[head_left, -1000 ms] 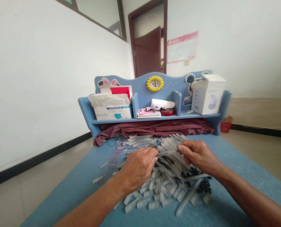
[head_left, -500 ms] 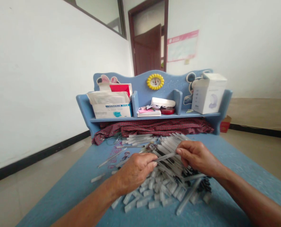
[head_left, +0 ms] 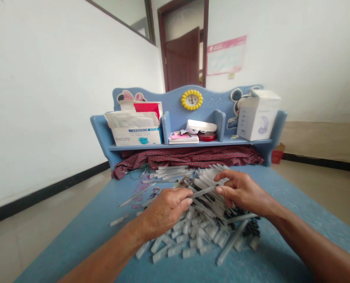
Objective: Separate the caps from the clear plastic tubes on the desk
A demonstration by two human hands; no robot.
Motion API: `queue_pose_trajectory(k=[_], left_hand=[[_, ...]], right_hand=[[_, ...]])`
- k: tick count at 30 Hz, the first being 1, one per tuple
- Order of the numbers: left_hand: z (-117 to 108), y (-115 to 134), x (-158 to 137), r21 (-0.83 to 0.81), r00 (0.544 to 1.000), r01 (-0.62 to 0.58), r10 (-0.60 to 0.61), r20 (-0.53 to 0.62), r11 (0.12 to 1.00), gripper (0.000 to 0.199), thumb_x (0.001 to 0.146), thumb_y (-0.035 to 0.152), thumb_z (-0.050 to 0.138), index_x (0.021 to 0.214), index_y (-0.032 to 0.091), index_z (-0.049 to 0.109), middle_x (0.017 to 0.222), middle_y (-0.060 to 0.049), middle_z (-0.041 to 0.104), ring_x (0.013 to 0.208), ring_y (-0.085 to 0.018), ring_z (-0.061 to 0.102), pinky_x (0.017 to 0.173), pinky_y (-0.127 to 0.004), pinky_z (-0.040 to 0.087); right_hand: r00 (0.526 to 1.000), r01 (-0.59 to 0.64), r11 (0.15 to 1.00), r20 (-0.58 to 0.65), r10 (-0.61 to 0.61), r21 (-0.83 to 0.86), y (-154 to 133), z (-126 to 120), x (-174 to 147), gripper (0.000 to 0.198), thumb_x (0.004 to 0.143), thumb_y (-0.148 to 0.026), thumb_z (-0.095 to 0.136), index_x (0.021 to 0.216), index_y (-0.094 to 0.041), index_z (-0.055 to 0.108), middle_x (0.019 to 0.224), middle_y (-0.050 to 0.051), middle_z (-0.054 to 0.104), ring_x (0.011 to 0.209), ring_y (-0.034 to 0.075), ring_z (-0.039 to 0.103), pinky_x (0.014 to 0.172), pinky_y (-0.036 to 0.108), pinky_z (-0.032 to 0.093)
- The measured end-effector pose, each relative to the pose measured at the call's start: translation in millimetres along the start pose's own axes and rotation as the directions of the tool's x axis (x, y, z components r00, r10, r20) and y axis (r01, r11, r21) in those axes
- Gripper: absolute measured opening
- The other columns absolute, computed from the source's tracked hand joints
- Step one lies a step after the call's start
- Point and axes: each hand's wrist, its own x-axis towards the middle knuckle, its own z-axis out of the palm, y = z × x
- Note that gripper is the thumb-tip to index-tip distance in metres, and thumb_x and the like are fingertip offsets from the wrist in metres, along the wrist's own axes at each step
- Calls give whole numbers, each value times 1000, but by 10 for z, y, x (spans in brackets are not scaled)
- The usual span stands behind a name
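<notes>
A translucent pen barrel (head_left: 204,192) with a black piece at its right end is held above the pile. My left hand (head_left: 166,208) pinches its left end between thumb and fingers. At the black end, my right hand (head_left: 241,191) has its index finger raised and its thumb close below; whether the thumb touches is unclear. Below the hands lie many clear pen caps (head_left: 189,240) and small black parts (head_left: 251,228), the latter partly hidden by my right hand. Behind them is a heap of whitish pen barrels (head_left: 207,177). One loose barrel (head_left: 231,243) slants across the near right side.
The blue table (head_left: 83,236) has a raised shelf (head_left: 160,147) along its far side. On that stand a mask box (head_left: 136,135), a white carton (head_left: 259,116) and a red round tin (head_left: 207,136). Checked cloth (head_left: 189,156) is bunched underneath. Finished-looking pens (head_left: 169,172) lie at the back.
My right hand's index finger has lifted away from the barrel's end, so the black piece now shows. My left hand keeps its pinch. The whole view has shifted slightly.
</notes>
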Motion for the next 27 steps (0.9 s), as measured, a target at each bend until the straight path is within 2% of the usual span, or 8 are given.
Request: queue_pose_trajectory(k=[3, 6, 8, 12, 15, 21, 24, 27], left_hand=[[3, 18, -13, 7, 1000, 4, -4, 16, 1000, 25, 91, 23, 38, 87, 15, 61, 73, -1, 59, 69, -14, 56, 64, -22, 35], [1, 23, -14, -8, 999, 14, -14, 29, 1000, 24, 91, 23, 38, 85, 15, 61, 71, 0, 58, 68, -13, 55, 63, -22, 35], [-3, 22, -5, -21, 999, 23, -22, 28, 1000, 25, 91, 23, 38, 83, 15, 60, 69, 0, 57, 66, -12, 55, 62, -21, 34], [-17, 35, 12, -53, 999, 37, -35, 29, 998, 23, 89, 23, 39, 81, 16, 60, 69, 1, 57, 66, -12, 54, 63, -21, 34], [-36, 45, 11, -155, 995, 70, -58, 84, 985, 25, 89, 25, 40, 74, 15, 58, 65, 1, 55, 63, -11, 52, 61, -20, 34], [-72, 21, -16, -475, 915, 336, -162, 371, 813, 32, 89, 36, 40, 81, 12, 60, 59, 1, 58, 44, -6, 38, 45, -17, 29], [-82, 8, -18, -545, 908, 380, -188, 376, 747, 32, 85, 39, 45, 88, 11, 60, 58, 1, 59, 40, -5, 34, 41, -17, 24], [-90, 9, -8, -565, 908, 384, -188, 374, 730, 33, 84, 40, 47, 86, 11, 61, 59, 1, 59, 41, -5, 34, 41, -17, 24]], right_hand=[[1000, 17, 997, -8, -18, -70, -1, 5, 13, 29, 85, -40, 52, 69, -15, 53, 46, -2, 53, 40, 6, 36, 38, 18, 25], [999, -23, 999, 35, 21, 34, 7, -5, 19, 20, 82, -36, 57, 86, -16, 54, 50, -4, 57, 37, 5, 32, 35, 18, 21], [998, -50, 997, 45, 47, 55, 15, -15, 22, 27, 80, -37, 60, 97, -17, 52, 52, -4, 58, 36, 5, 32, 35, 17, 21], [1000, -1, 997, -10, 0, -74, 30, -12, 29, 32, 86, -43, 52, 68, -16, 54, 46, -2, 56, 37, 5, 33, 36, 18, 22], [1000, -11, 1000, 21, 11, 11, 26, -10, 16, 31, 84, -43, 54, 67, -17, 52, 49, -2, 58, 34, 4, 32, 33, 18, 20], [990, -50, 976, 143, 20, 212, -35, -67, -30, 24, 76, -37, 62, 82, -16, 52, 62, 0, 65, 36, 7, 50, 35, 19, 33], [996, -34, 972, 83, 15, 232, -64, -116, -29, 21, 73, -31, 63, 83, -17, 49, 66, -1, 66, 39, 8, 53, 40, 21, 38], [997, -59, 993, 49, 54, 103, -73, -215, -35, 15, 72, -26, 59, 80, -18, 51, 60, -3, 64, 36, 7, 46, 36, 19, 33]])
